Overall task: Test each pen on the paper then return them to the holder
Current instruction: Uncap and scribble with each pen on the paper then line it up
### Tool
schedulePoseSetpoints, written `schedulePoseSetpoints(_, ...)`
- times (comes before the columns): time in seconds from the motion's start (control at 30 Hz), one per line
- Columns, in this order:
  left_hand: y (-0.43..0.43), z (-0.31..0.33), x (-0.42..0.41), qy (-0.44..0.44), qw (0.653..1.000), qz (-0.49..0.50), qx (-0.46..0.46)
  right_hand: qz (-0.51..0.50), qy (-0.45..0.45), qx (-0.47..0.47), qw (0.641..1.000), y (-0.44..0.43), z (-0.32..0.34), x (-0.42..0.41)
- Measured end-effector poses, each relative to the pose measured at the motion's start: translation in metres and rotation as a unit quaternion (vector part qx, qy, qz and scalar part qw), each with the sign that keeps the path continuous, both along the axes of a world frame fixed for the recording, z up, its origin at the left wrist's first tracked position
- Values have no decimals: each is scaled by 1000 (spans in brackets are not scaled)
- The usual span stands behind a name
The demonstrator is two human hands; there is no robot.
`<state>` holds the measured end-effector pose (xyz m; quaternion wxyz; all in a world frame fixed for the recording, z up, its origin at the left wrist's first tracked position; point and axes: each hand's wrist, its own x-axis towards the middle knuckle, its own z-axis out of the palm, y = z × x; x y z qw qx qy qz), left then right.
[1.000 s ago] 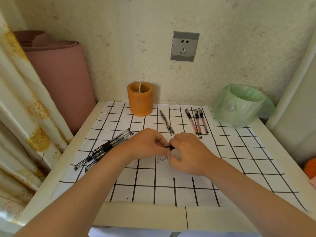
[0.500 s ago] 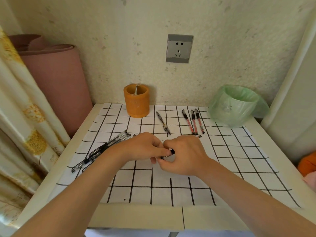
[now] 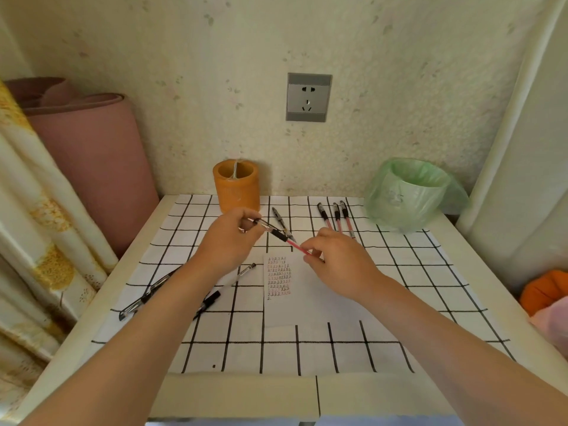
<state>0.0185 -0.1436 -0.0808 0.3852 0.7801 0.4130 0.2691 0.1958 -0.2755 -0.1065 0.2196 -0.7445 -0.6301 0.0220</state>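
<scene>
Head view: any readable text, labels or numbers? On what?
Nothing can be read for certain.
Paper: rows of small handwritten marks in black and red, too small to read.
Green-bagged bin: faint print behind the bag, blurred.
Pens, orange holder, wall socket: no legible text.

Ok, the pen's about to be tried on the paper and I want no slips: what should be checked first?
1. Pen gripped at both ends, by left hand and right hand: ok.
2. Pen uncapped and ready to write: cannot tell.
3. Paper lies flat below the hands: ok.
4. Paper has blank room left: ok.
5. Holder upright, mouth unblocked: ok.
</scene>
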Motion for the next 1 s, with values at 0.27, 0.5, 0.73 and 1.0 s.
schedulePoseSetpoints(0.27,-9,-21,1,212,953,-174,131,-193,52,-4,980,31,-3,35)
schedulePoseSetpoints(0.5,-16,-29,-1,281,923,-239,113,-218,41,-44,974,55,-10,38)
schedulePoseSetpoints(0.73,-18,-36,-5,301,904,-274,131,-198,-44,-56,978,63,-27,40)
schedulePoseSetpoints(1.0,-16,-33,-10,297,906,-268,139,-209,-70,-80,972,65,-22,40)
